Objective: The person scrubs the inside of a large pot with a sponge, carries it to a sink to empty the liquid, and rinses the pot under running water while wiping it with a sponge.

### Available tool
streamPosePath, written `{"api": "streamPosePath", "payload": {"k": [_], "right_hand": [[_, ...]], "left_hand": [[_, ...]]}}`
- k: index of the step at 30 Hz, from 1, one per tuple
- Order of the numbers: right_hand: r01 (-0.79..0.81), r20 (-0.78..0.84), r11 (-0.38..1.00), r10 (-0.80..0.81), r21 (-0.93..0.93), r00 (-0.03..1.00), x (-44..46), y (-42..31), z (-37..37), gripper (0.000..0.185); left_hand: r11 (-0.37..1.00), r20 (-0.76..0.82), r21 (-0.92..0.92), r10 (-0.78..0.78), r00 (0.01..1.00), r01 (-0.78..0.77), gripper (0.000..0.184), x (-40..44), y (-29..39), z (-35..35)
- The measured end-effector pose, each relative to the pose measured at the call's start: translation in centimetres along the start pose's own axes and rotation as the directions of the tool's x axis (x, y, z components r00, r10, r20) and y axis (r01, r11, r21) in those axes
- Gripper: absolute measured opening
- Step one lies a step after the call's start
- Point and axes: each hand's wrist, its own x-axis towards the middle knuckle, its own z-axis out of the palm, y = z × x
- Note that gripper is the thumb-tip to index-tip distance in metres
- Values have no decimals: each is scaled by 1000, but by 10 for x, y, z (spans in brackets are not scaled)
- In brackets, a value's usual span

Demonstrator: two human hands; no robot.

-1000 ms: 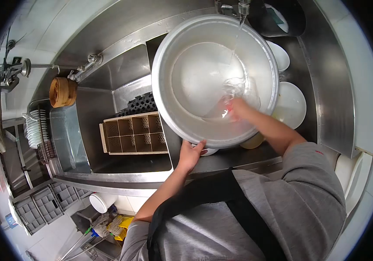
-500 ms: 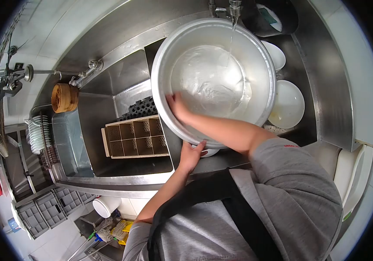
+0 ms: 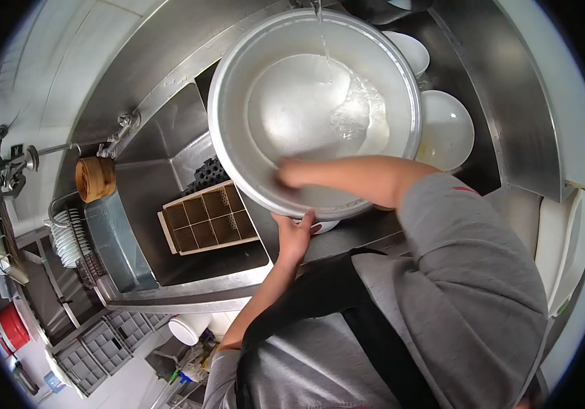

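Note:
A large round metal basin (image 3: 401, 123) sits over the right sink, tilted slightly, with shallow water inside. A thin stream of water (image 3: 325, 44) falls into it from the top. My left hand (image 3: 294, 235) grips the basin's near rim from outside, thumb up against it. Inside the basin, my right hand (image 3: 291, 176) is at the near left inner wall, smeared by motion; its fingers and anything in them cannot be made out. White bowls (image 3: 446, 129) (image 3: 408, 53) lie to the right of the basin, and part of another white dish shows under the near rim.
In the left sink lie a beige divided rack (image 3: 210, 219) and a black perforated mat (image 3: 203, 175). Farther left are a bamboo steamer (image 3: 94, 178), stacked white plates (image 3: 68, 238) and grey crates (image 3: 111, 341). A white bucket (image 3: 186, 330) stands below the counter edge.
My right hand has gone from the basin's right part to its near left wall, sweeping along it. My left hand stays on the rim. The view has shifted and turned slightly.

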Motion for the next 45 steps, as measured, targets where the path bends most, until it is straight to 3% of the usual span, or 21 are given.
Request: {"api": "streamPosePath", "payload": {"k": [3, 4, 6, 8, 12, 15, 18, 19, 21, 24, 26, 27, 28, 30, 31, 32, 34, 38, 41, 43, 45], "right_hand": [[10, -348, 647, 397, 762, 849, 126, -43, -58, 39], [116, -440, 637, 379, 762, 814, 89, -57, -120, 33], [320, -667, 585, 647, 745, 369, 98, -68, -148, 28], [294, -673, 653, 457, 698, 582, 80, -75, -106, 31], [67, -280, 796, 132, 602, 951, -35, -40, 5, 35], [89, 142, 975, -120, 204, 983, -103, 46, 2, 51], [-60, 525, 869, 350, -491, 776, -138, 111, -89, 57], [92, 286, 711, 159, -697, 945, -136, 145, -112, 50], [-239, -304, 240, -286, -941, 909, -133, 214, -157, 37], [-346, -397, 201, -338, -916, 853, -129, 177, -215, 37], [-377, -521, 504, -177, -777, 835, -122, 170, -201, 32], [-264, -676, 959, 128, -101, 725, -119, 154, -189, 30], [21, -548, 764, 443, 645, 709, -119, 129, -171, 28], [238, -786, 964, -237, -118, 570, -152, 58, -138, 31], [293, -697, 944, -107, 153, 709, -179, 4, -135, 37], [392, -676, 919, -259, 48, 690, -185, -13, -120, 38], [579, -572, 812, -511, -76, 642, -198, -52, -104, 40], [636, -507, 755, -616, -160, 604, -193, -65, -112, 41], [631, -366, 769, -619, -105, 694, -196, -61, -156, 39], [667, -477, 580, -801, -468, 361, -188, -45, -210, 27], [408, -816, 804, -541, -432, 203, -174, -11, -288, 11]], "left_hand": [[1000, 12, 3, -8, 1000, 8, 61, -2, 3, 1], [1000, 7, 3, -12, 1000, 12, 61, -3, 3, 1], [999, 4, 48, -8, 1000, 8, 59, -3, 3, 0], [999, 31, 27, -31, 999, 30, 64, -1, 0, -4], [1000, 78, 0, -20, 997, 20, 71, 3, -11, -9], [1000, 50, 12, 8, 999, -9, 60, -1, -8, -6], [1000, 41, 18, 17, 999, -18, 60, 1, -7, -5], [999, 35, 19, 29, 999, -30, 59, 2, -6, -5], [999, 30, 11, 52, 998, -52, 59, 3, -4, -5], [999, 56, 9, 31, 998, -31, 70, 2, 2, -5], [992, -14, 117, 41, 999, -39, 73, -5, 9, -5], [941, -106, 230, 277, 955, -248, 78, -3, -4, -8], [835, -175, 353, 503, 847, -423, 83, 3, -14, -10], [735, -218, 397, 657, 722, -549, 77, -14, 26, -1], [633, -246, 456, 765, 595, -625, 71, -25, 41, 2], [630, -251, 456, 769, 588, -629, 71, -27, 49, 5], [842, -71, -85, 527, 847, -532, 50, -20, 68, 15], [833, 189, -553, 158, 969, -28, 40, -24, 120, 25], [825, 224, -565, 169, 960, -13, 30, -18, 129, 20], [803, 182, -596, 149, 972, -12, 27, -23, 146, 22], [846, 77, -512, 214, 974, -145, 26, -18, 146, 11]]}}
